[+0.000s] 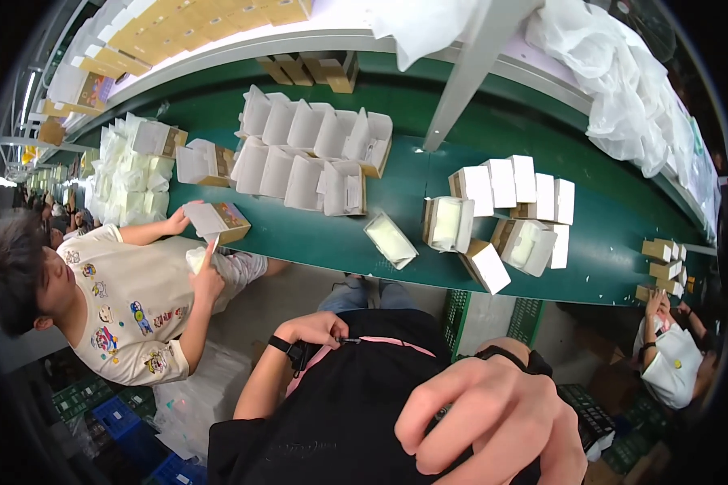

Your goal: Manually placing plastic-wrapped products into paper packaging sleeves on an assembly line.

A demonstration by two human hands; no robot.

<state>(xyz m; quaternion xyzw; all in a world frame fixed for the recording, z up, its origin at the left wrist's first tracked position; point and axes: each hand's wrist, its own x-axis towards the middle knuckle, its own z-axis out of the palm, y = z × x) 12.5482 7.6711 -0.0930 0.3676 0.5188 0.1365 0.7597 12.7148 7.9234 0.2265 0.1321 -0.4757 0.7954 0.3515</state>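
At my waist, my left hand is closed in a pinch at a pink strap, where a small black clip shows at the fingertips. Raised close to the camera, my right hand has its fingers curled in. Something small and dark peeks out between them, mostly hidden. Both hands are away from the green table. On its near edge lies an open white box with a pale wrapped item inside. To its right stand more open boxes with pale contents and several white-topped boxes.
Two rows of open-flapped cartons stand left of centre. A co-worker at the left holds an open carton. Another person works at the far right. A grey post rises from the table; green crates stand beneath.
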